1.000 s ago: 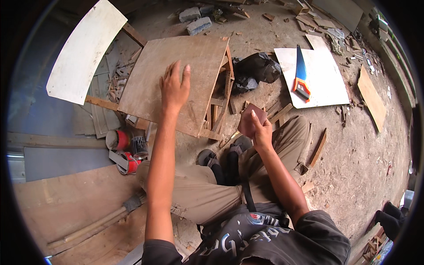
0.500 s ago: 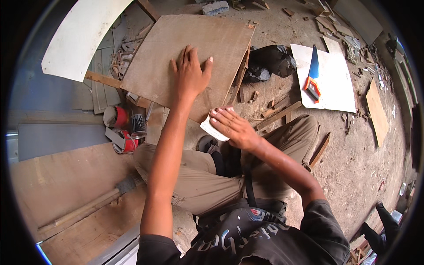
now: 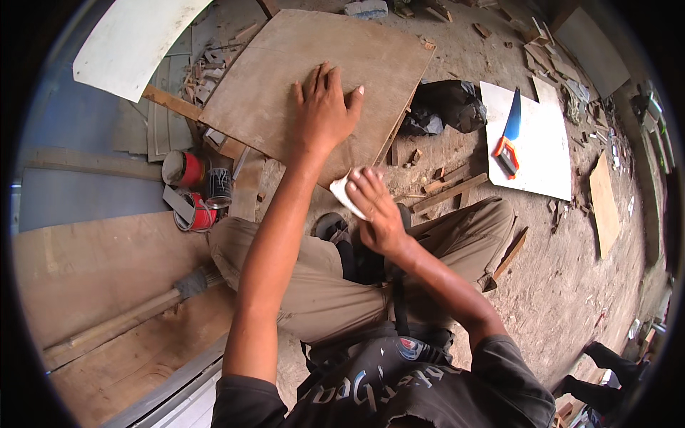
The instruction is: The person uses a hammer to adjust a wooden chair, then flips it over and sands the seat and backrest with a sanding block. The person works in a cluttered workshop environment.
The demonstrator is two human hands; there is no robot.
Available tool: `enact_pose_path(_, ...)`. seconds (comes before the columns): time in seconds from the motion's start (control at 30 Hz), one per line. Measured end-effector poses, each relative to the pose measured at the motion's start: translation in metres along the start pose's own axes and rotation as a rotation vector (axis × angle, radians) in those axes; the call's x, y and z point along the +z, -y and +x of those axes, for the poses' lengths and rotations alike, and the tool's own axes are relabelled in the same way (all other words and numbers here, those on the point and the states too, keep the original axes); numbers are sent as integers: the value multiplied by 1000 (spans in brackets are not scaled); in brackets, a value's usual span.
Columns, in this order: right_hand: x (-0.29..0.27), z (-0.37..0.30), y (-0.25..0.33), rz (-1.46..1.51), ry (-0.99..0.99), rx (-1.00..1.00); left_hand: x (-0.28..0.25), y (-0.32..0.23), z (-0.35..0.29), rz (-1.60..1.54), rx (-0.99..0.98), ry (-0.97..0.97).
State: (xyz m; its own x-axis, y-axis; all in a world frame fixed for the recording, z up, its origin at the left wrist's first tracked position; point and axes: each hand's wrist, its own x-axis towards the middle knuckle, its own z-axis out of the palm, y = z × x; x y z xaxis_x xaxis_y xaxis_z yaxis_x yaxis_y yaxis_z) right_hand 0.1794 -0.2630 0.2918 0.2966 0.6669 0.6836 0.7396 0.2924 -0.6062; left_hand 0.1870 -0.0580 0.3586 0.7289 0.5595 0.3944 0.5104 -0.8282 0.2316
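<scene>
A square brown plywood panel (image 3: pixel 264 78) lies in front of me, tilted in view, with a corner toward me. My left hand (image 3: pixel 327 118) rests flat on its top face, fingers spread. At the near corner, my right hand (image 3: pixel 378 214) presses a folded piece of white-backed sandpaper (image 3: pixel 347 197) against the panel's edge. The fingers lie over the sheet and are slightly blurred; its gritty side is mostly hidden.
To the right, a blue-bladed handsaw (image 3: pixel 510 135) with an orange handle lies on a white sheet (image 3: pixel 535 171). A black plastic bag (image 3: pixel 449 107) and wood offcuts (image 3: pixel 449 196) are nearer. Paint cans (image 3: pixel 191 170) stand at left. Someone's legs (image 3: pixel 614 371) show at lower right.
My right hand has shifted slightly along the near corner with the sandpaper, its fingers now more bent. The left hand stays on the panel. The whole view has turned a little.
</scene>
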Motion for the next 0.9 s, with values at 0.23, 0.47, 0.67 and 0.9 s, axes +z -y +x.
enact_pose_path(0.23, -23, 35, -52, -135, -69, -12, 4, 5, -3, 6, -8, -17)
enact_pose_path(0.47, -23, 14, -31, -99, 88, -111, 9, 3, 2, 47, -10, -50)
enact_pose_path(0.67, -35, 74, -82, -129, -126, -7, 1, 2, 0, 34, -5, -32)
enact_pose_path(0.9, -31, 39, -79, -45, 47, -208, -2, 4, -2, 34, 15, -32)
